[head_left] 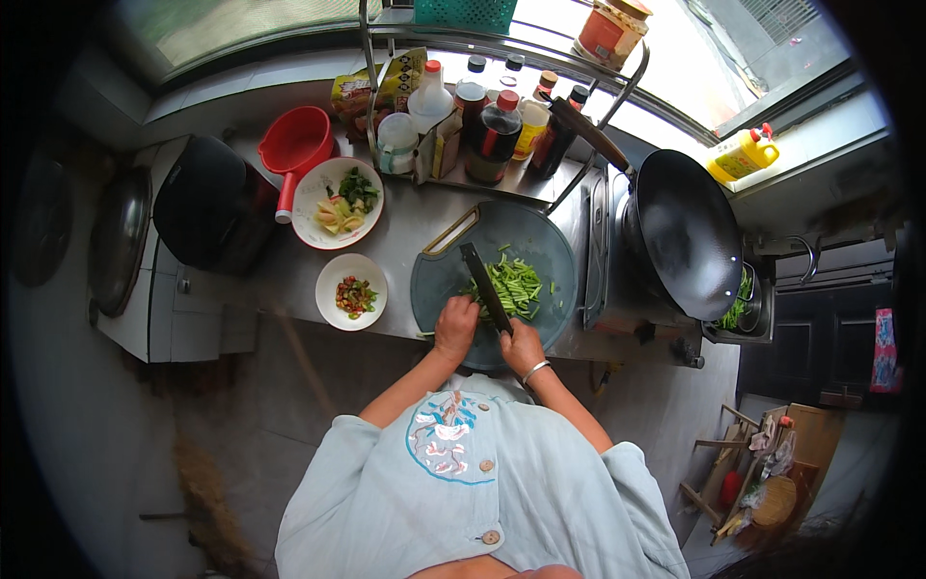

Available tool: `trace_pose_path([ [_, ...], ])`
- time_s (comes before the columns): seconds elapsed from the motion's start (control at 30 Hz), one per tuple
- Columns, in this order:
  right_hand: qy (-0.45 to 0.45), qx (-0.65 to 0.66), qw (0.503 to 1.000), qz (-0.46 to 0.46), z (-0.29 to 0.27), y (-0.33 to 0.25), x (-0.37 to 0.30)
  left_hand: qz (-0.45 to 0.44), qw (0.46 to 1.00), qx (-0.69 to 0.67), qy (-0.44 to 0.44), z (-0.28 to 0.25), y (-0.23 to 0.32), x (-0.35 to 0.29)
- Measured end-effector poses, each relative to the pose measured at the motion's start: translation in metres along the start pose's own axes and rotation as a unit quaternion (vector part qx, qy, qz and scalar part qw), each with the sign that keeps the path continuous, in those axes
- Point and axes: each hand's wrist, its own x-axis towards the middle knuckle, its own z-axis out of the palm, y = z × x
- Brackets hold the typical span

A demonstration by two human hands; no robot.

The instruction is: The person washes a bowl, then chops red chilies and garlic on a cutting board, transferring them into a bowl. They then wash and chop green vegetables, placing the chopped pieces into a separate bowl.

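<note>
My right hand [522, 345], with a silver bangle at its wrist, is wrapped round the handle of a kitchen knife [485, 284]. Its dark blade points away from me over a grey-green round cutting board [558, 253]. Against the blade's left side, my left hand [455, 328] has its fingers curled down on green stalks, mostly hidden beneath it. A heap of short cut green stalks [520, 288] lies to the right of the blade, and a few loose bits are scattered around it.
Left of the board are a bowl of chopped chillies [339, 318], a plate of ginger and greens [311, 221] and a red dipper [294, 141]. Bottles [494, 140] stand behind. A black wok [690, 241] sits on the stove at right, beside a sink with greens [735, 311].
</note>
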Motion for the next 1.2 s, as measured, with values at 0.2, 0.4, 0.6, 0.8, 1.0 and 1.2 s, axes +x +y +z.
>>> trace_pose_path([
  [0.2, 0.022, -0.026, 0.999, -0.003, -0.032, -0.038, -0.030, -0.041, 0.998, -0.023, -0.045, -0.033, 0.004, -0.004],
  [0.4, -0.040, -0.085, 0.996, 0.009, -0.016, -0.026, -0.046, -0.076, 0.996, -0.008, -0.048, -0.029, 0.006, -0.016],
  [0.6, -0.097, -0.126, 0.986, 0.043, -0.009, -0.024, -0.035, -0.010, 1.000, -0.005, 0.021, -0.008, -0.006, -0.016],
  [0.8, -0.099, -0.131, 0.986, 0.041, 0.015, -0.015, -0.007, -0.010, 0.999, -0.002, -0.049, -0.006, -0.010, -0.016],
  [1.0, -0.022, -0.025, 0.999, -0.005, 0.014, -0.001, -0.001, -0.023, 0.997, -0.063, 0.023, 0.001, -0.007, -0.007],
  [1.2, -0.005, -0.041, 0.999, -0.004, -0.016, -0.015, -0.025, -0.057, 0.992, -0.112, 0.010, -0.021, 0.006, -0.003],
])
